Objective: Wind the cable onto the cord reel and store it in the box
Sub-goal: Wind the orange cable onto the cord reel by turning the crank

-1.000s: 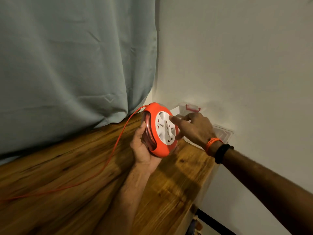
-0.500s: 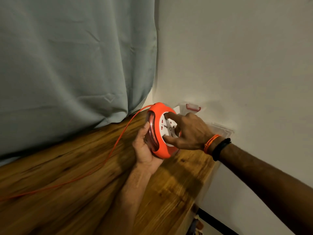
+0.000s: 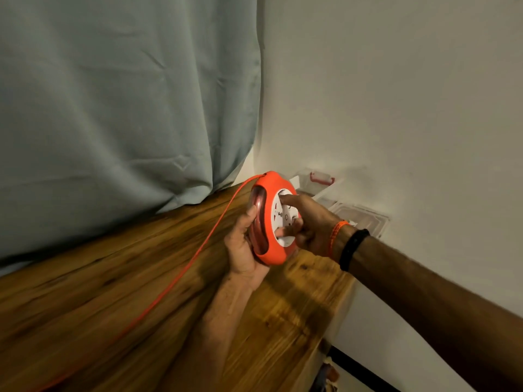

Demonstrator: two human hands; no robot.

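An orange cord reel (image 3: 268, 256) with a white socket face is held upright above the wooden table. My left hand (image 3: 240, 247) grips its back and lower edge. My right hand (image 3: 308, 222) rests on the white face, forefinger near the top and other fingers at the lower part. The orange cable (image 3: 181, 273) leaves the reel's top and runs taut down to the lower left across the table. A clear plastic box (image 3: 365, 219) with a red latch (image 3: 322, 178) stands behind the reel against the wall, partly hidden.
The wooden table (image 3: 113, 292) ends at its right edge close to the white wall (image 3: 396, 108). A grey-blue curtain (image 3: 127, 94) hangs behind the table on the left. Dark items lie on the floor at the bottom right.
My right hand has turned on the white face, its fingers moving from the upper side round to the lower part. The cable has pulled straighter and tighter. The reel has stayed in my left hand.
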